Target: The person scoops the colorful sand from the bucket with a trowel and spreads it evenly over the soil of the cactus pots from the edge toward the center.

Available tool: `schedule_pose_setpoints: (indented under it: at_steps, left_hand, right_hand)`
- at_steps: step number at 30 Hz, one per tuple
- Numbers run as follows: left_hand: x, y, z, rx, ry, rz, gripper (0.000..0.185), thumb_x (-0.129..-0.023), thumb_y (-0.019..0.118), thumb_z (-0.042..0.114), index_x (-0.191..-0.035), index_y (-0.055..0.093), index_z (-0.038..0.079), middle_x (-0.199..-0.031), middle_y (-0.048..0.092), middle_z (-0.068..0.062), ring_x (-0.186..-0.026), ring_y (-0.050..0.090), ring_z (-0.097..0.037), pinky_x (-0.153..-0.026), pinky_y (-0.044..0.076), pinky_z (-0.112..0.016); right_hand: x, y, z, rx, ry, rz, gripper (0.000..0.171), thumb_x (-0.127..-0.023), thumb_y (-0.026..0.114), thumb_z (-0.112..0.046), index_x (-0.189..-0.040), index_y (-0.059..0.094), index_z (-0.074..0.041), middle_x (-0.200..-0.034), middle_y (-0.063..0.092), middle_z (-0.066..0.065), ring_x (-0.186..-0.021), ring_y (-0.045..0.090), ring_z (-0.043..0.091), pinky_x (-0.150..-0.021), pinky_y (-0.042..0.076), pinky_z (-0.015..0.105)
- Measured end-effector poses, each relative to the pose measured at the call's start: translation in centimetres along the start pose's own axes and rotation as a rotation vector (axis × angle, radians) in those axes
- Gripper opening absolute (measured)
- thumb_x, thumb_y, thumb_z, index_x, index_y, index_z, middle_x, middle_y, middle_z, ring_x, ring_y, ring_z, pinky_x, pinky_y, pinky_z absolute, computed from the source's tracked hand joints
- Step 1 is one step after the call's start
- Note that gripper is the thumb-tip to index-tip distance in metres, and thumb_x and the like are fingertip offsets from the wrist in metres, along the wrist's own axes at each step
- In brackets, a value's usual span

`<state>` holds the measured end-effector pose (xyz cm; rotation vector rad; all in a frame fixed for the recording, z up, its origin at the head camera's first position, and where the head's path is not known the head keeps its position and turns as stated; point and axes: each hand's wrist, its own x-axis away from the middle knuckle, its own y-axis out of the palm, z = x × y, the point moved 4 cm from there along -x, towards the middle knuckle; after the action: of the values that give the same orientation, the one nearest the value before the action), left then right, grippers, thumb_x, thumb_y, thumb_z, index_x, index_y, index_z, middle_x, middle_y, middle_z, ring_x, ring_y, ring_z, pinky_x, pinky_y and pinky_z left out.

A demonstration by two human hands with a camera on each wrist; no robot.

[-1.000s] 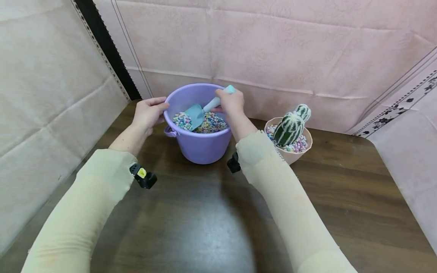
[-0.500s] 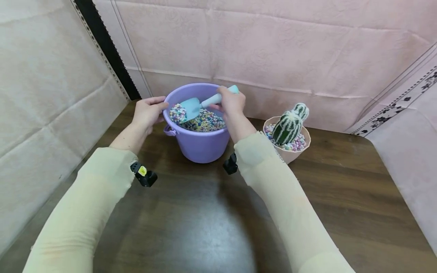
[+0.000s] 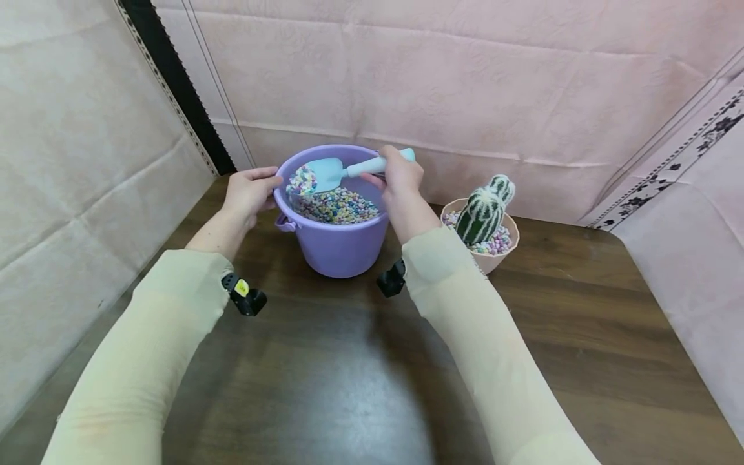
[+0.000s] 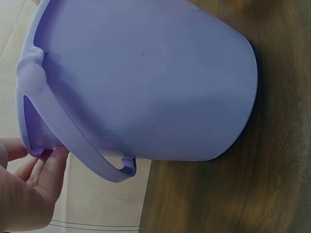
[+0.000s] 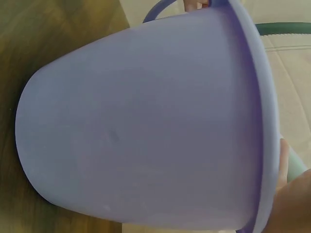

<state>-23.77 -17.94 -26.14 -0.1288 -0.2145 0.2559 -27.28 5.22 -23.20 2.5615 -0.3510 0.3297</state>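
Note:
A purple bucket [image 3: 340, 248] stands on the table, partly filled with small pastel pebbles [image 3: 343, 208]. At its left rim my left hand [image 3: 247, 197] pinches the edge between thumb and fingers, as the left wrist view also shows around the bucket [image 4: 155, 82]. My right hand [image 3: 401, 177] grips the handle of a light blue scoop shovel [image 3: 328, 174]. Its blade lies level over the pebbles inside the bucket and bears a heap of pebbles [image 3: 303, 181] at the tip. In the right wrist view the bucket wall hides most of the shovel, and my right hand [image 5: 294, 201] shows at the rim.
To the right of the bucket a pale pot [image 3: 488, 261] holds a green-and-white knitted cactus [image 3: 484, 213] among pastel pebbles. Behind the wooden table [image 3: 325, 381] hangs a pink cloth backdrop [image 3: 453, 90], with a pale cloth [image 3: 87, 181] at the left side.
My right hand has drawn the shovel up out of the pebbles, and its blade has turned more level with a load on it. The left hand still holds the rim.

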Motion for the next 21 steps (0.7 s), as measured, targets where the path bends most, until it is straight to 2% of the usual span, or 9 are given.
schedule_pose_setpoints:
  at_steps: [4,15,21]
  left_hand:
    - [0.0,0.1,0.0,-0.005,-0.001,0.005,0.045,-0.095,0.053,0.018,-0.138,0.046,0.009,-0.140,0.047,-0.015,-0.113,0.056,-0.019,-0.063,0.053,-0.008]
    - [0.2,0.1,0.1,-0.005,-0.006,0.005,0.045,-0.095,0.051,0.016,-0.139,0.044,0.008,-0.142,0.045,-0.016,-0.121,0.053,-0.023,-0.063,0.052,-0.007]
    - [0.2,0.2,0.2,-0.006,-0.002,0.002,0.045,-0.096,0.051,0.015,-0.139,0.044,0.007,-0.143,0.044,-0.016,-0.125,0.050,-0.025,-0.073,0.055,-0.012]
  right_hand:
    - [0.0,-0.4,-0.5,-0.041,0.001,0.016,0.009,-0.082,0.060,-0.002,-0.083,0.052,-0.006,-0.079,0.056,0.008,-0.065,0.060,0.019,-0.053,0.059,0.029]
    - [-0.1,-1.0,-1.6,-0.096,-0.006,0.040,0.012,-0.083,0.060,-0.004,-0.088,0.049,-0.009,-0.082,0.056,0.010,-0.074,0.061,0.024,-0.053,0.059,0.029]
    - [0.0,-1.3,-2.9,-0.107,-0.004,0.044,0.012,-0.084,0.058,-0.006,-0.090,0.049,-0.009,-0.083,0.056,0.011,-0.071,0.059,0.023,-0.055,0.059,0.028]
